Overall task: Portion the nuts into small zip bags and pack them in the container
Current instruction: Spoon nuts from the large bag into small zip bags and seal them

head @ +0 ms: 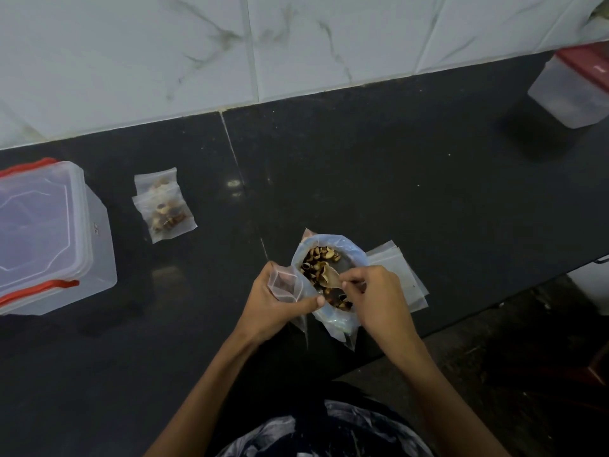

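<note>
Left hand (278, 301) grip: fingers and thumb curled round a small clear zip bag (286, 282), mouth held up, at 9 o'clock of the big clear plastic bag of mixed brown nuts (324, 263). That nut bag sits open on the black stone desk (412, 179), near its front edge. Right hand (375, 293) grip: fingertips pinched on a pale spoon-like scoop (326, 275) inside the nut bag; can't tell its material. Stack of empty clear zip bags (400, 268) lies flat at 3 o'clock of the nut bag, partly under it. Two filled small zip bags (164, 206) overlap at 10 o'clock, well apart from the hands. Clear lidded plastic container with red clips (49, 235) stands at 9 o'clock, just beside those filled bags, lid on. Second clear tub with red lid (573, 84) at 2 o'clock, far corner.
</note>
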The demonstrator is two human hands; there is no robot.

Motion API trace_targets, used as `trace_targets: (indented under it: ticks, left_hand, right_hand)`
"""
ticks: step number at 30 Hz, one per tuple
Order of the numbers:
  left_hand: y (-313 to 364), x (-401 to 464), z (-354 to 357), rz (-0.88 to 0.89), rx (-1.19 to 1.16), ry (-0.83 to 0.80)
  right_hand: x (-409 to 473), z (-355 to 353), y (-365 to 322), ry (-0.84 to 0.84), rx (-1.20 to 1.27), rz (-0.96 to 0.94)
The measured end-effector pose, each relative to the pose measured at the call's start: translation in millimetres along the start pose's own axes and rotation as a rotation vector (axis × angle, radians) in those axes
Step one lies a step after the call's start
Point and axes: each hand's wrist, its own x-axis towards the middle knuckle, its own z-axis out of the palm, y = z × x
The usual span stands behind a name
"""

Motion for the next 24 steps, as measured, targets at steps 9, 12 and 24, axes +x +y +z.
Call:
trace_targets:
  ticks: [9,12,24]
  left_hand:
    - [-3.7,1.2,-1.5,0.017,-0.016,-0.002]
    - [-4.1,1.0,-6.0,0.015,-0.056,-0.013]
    - [9.1,-16.3,-21.1,0.237,0.245,0.143]
  right_hand:
    - [15.8,1.5,2.3,-0.082,0.291,0.134]
    - [12.5,-5.2,5.1,-0.057,0.423,0.198]
    - [-9.0,-23.0,19.0,0.009,0.445,0.189]
